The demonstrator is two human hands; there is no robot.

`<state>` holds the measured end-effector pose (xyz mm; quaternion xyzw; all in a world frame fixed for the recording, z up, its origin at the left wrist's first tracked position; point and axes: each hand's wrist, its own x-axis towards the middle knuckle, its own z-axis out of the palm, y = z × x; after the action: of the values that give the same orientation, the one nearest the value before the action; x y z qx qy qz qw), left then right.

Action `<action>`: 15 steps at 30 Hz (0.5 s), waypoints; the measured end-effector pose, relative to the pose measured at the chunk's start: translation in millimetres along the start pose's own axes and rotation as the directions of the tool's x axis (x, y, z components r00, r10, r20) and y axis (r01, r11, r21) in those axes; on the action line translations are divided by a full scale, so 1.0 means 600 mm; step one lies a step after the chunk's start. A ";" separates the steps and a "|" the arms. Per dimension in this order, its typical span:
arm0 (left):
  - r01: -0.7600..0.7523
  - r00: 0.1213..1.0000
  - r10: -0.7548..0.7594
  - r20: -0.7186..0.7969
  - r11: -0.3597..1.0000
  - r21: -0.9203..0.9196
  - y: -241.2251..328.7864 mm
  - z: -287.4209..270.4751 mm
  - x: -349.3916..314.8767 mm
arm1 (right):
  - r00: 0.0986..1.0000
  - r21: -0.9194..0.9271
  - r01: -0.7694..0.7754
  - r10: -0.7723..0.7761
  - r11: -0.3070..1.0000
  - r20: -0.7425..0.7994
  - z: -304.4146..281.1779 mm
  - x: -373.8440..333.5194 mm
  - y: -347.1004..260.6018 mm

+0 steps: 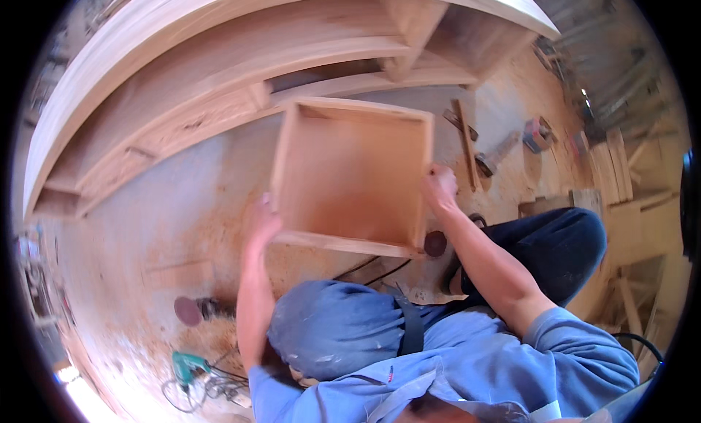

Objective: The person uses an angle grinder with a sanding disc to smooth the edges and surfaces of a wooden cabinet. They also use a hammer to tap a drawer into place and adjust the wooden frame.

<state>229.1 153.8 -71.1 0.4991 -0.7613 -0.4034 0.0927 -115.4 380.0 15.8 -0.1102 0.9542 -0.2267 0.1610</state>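
On drawer [350, 175] sides, both arms outstretched.

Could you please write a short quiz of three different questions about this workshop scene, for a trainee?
1. True or false: both hands hold the square, shallow wooden drawer box.
2. Which hand grips the drawer's right side wall? A) left hand B) right hand
3. What green tool lies on the dusty floor at lower left?

Key
1. True: the left hand is on the left edge and the right hand on the right edge.
2. B.
3. A green power tool with a cable; its exact kind is unclear.
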 end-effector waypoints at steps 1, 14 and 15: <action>0.062 0.990 -0.049 0.134 0.993 -0.096 0.113 -0.051 -0.025 | 0.999 0.025 -0.018 0.019 1.000 -0.028 0.000 0.026 0.017; -0.235 0.531 -0.036 -0.846 0.954 -0.188 0.177 -0.099 -0.225 | 0.913 0.865 0.151 -0.403 0.479 0.064 0.047 -0.041 -0.194; -0.274 0.431 -0.071 -0.899 0.940 -0.206 0.183 -0.095 -0.237 | 0.901 0.876 0.178 -0.432 0.449 0.039 0.038 -0.049 -0.204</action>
<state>253.8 262.1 81.0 0.5666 -0.5475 -0.1888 0.5861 -63.3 272.6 61.0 -0.2157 0.6504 -0.6756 0.2720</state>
